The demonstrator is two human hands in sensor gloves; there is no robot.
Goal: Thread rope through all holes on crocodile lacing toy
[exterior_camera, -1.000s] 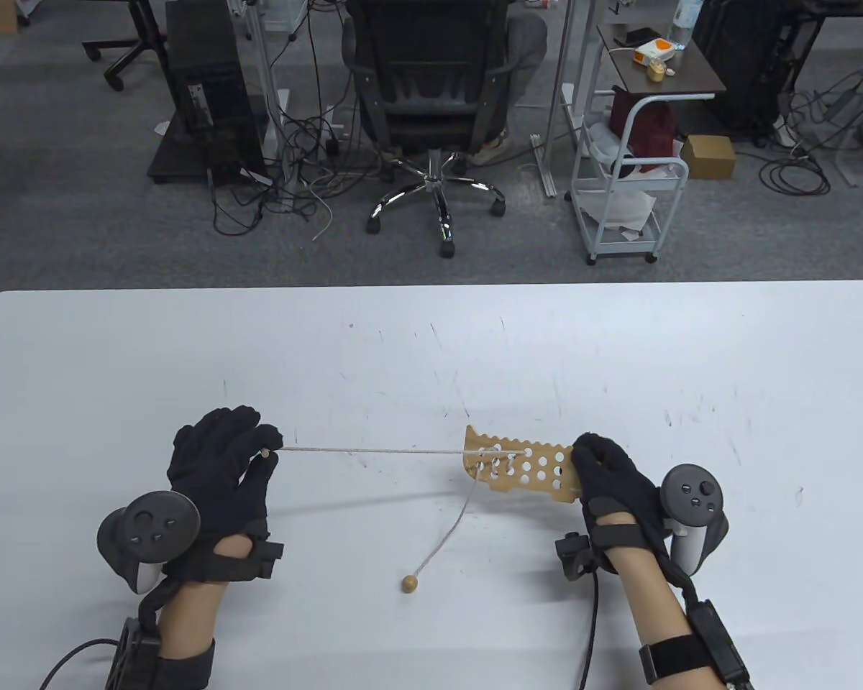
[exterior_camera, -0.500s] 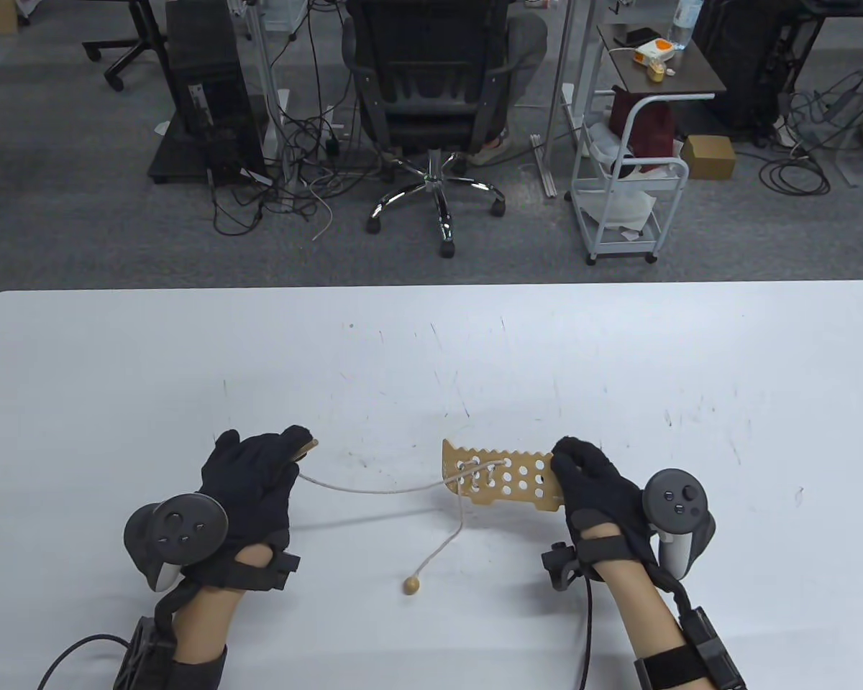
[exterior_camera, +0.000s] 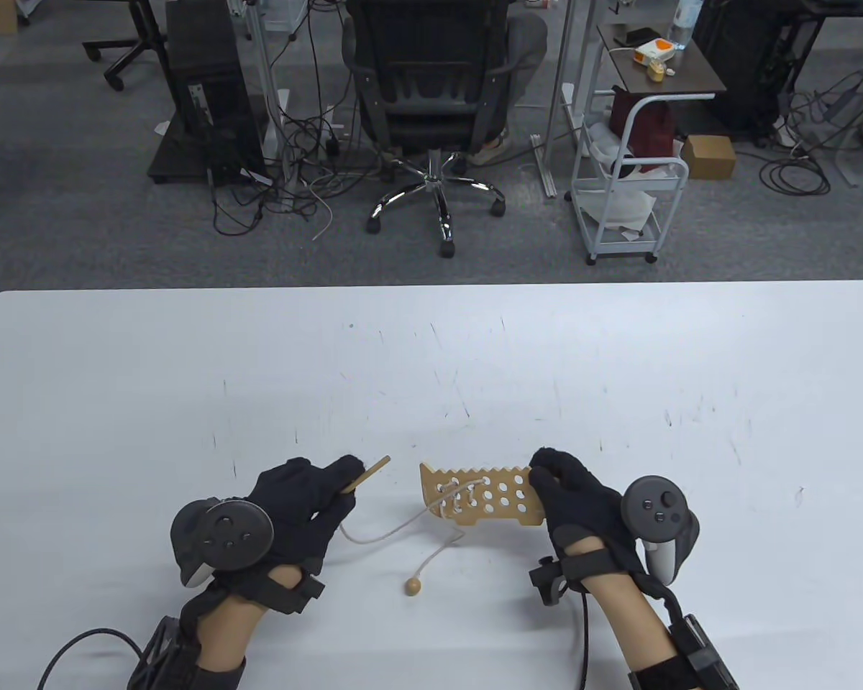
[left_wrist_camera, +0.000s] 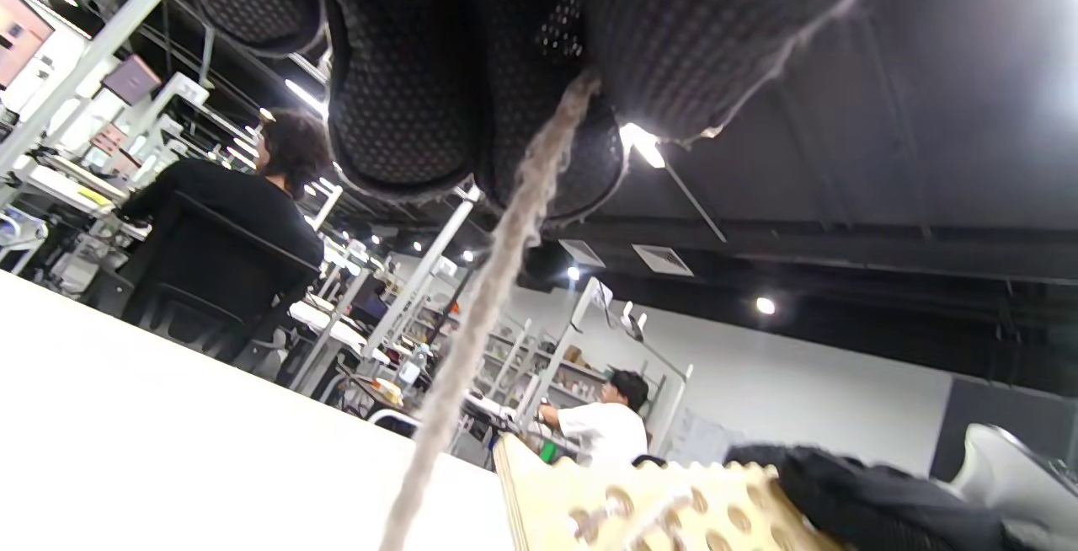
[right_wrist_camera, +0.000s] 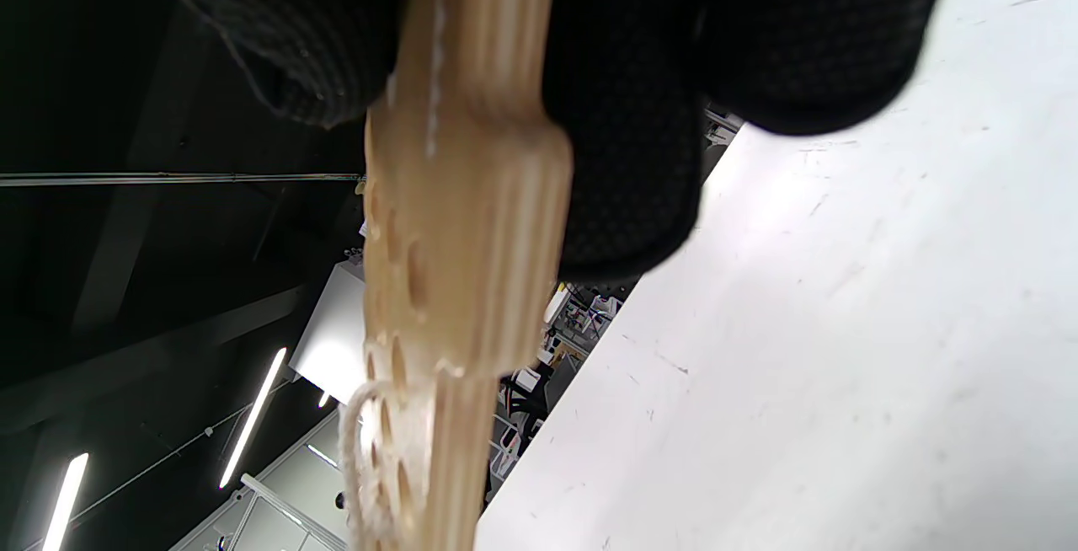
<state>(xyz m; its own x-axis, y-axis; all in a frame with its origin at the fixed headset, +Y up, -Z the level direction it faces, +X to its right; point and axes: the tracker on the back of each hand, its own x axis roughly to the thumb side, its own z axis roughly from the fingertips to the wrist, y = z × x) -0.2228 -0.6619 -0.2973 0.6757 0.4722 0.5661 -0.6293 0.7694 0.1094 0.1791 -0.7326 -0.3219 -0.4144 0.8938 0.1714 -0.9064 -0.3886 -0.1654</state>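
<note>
Left hand [exterior_camera: 295,507] pinches wooden needle [exterior_camera: 368,474], tip aimed at crocodile board [exterior_camera: 475,496]. Slack rope [exterior_camera: 381,532] sags to white scuffed table [exterior_camera: 618,359]; bead [exterior_camera: 413,586] on table. Right hand [exterior_camera: 582,503] grips board's right end, held above table. Beyond: grey carpet, office chair [exterior_camera: 431,93], white cart [exterior_camera: 629,180].

Grey carpet [exterior_camera: 57,215], black office chair [exterior_camera: 431,86], white trolley [exterior_camera: 622,201]

So the crocodile toy [exterior_camera: 485,494] is a flat light-wood board full of round holes with a jagged far edge, held up on edge near the desk's front. Cream rope [exterior_camera: 385,530] laces its left holes, sagging left to a wooden needle [exterior_camera: 367,474]; a bead [exterior_camera: 413,586] lies on the desk.
</note>
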